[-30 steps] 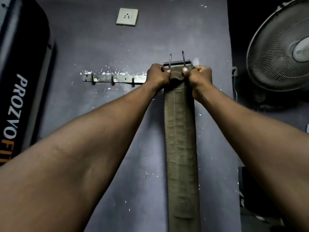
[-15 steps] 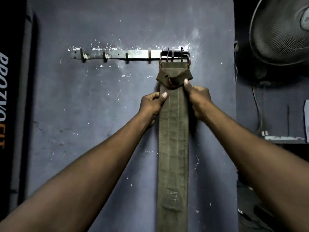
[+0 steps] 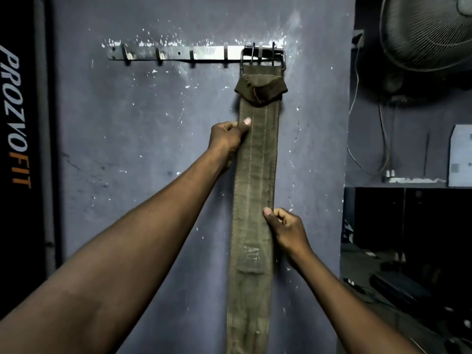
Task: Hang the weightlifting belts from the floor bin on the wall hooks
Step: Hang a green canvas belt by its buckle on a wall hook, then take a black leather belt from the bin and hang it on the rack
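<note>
An olive-green canvas weightlifting belt [image 3: 255, 175] hangs straight down the blue-grey wall, its metal buckle [image 3: 263, 56] caught on the right end of a metal hook rail [image 3: 178, 53]. My left hand [image 3: 227, 139] pinches the belt's left edge a little below the folded loop. Lower down, my right hand [image 3: 286, 228] pinches the right edge, thumb on the front face. The belt's bottom end runs out of view. The floor bin is not visible.
Several bare hooks stick out of the rail to the left of the buckle. A black padded machine [image 3: 20, 149] with white and orange lettering stands at the far left. A wall fan [image 3: 429, 29], cables and a dark shelf [image 3: 408, 185] fill the right side.
Both hands let go of the buckle end once it sat on the rail and slid down the belt. The right hand has dropped further than the left.
</note>
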